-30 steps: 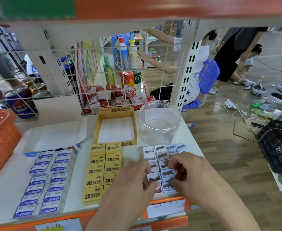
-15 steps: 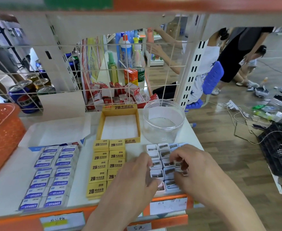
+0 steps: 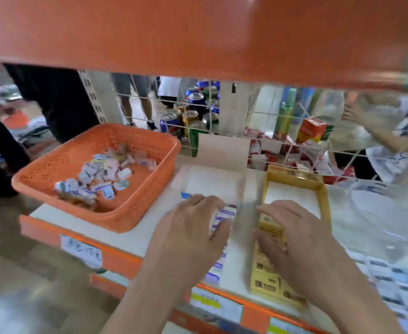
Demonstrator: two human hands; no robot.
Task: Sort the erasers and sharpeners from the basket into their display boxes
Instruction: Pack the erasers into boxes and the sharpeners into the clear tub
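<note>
Beneath my right hand [image 3: 301, 244], yellow erasers [image 3: 265, 283] run near-to-far toward the yellow box [image 3: 294, 177]. Fingers [image 3: 277, 213] spread flat. My left hand [image 3: 190, 235] curls over blue erasers [image 3: 225, 214], grip unclear.

Your white shelf [image 3: 130, 239] carries an orange basket [image 3: 147, 189] at far left, a white box [image 3: 212, 182] beside it, then a yellow box [image 3: 294, 179] and a clear tub [image 3: 386, 213] at right. Nearer you lie rows of blue-labelled erasers [image 3: 224, 213], yellow erasers [image 3: 265, 283] and blurred sharpeners [image 3: 391, 276].
</note>
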